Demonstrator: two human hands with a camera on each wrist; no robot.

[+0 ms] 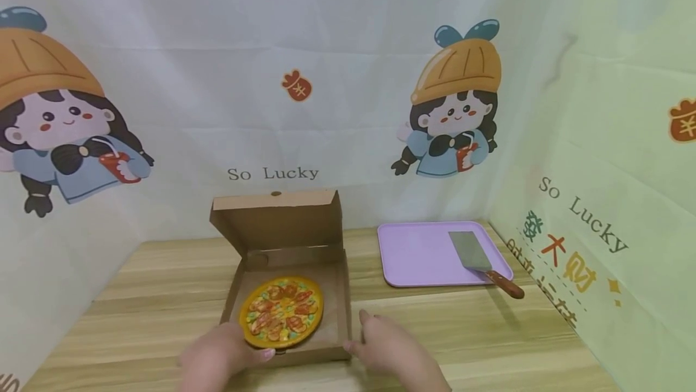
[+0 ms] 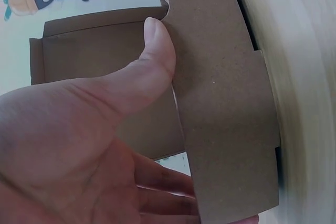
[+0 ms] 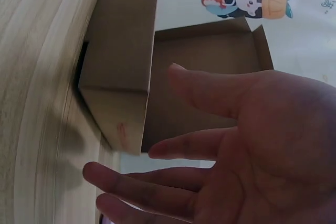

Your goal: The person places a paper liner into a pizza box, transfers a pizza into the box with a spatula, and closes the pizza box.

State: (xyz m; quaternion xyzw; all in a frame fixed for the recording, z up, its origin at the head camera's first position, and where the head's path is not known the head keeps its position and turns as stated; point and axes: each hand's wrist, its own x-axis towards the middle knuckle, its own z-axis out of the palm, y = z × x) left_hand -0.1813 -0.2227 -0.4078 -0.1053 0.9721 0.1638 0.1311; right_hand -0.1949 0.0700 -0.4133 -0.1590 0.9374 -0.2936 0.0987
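Cardboard pizza box (image 1: 335, 319) on the wood-grain table (image 1: 136, 307), near side, a little left of middle. Lid (image 1: 293, 223) up, leaning back on the far side; mouth faces the person, presumably so the contents stay in reach. Pizza (image 1: 281, 312), orange-rimmed, toy-looking, lies inside, toward the left and near walls.

Left hand (image 1: 217, 350) at the box's near left corner. Thumb runs along the near wall's upper edge, tip beside the semicircular notch (image 2: 165, 4); fingers pass out of sight by the left side. Reads as steadying that corner, but I cannot tell whether the hand grips or only rests there.

Right hand (image 1: 388, 343) at the near right corner, palm turned to the box, fingers extended and spread. Thumb comes close to the corner; contact uncertain. Nothing in the hand. Hands stand apart, one per side, a stance that would suit keeping the box square.

Lilac tray (image 1: 415, 256) farther off to the right, well apart from the box. Metal spatula (image 1: 472, 252) slants across its right part: blade on the tray, wooden handle (image 1: 507, 284) jutting over the near right rim, perhaps left so for easy grasping.
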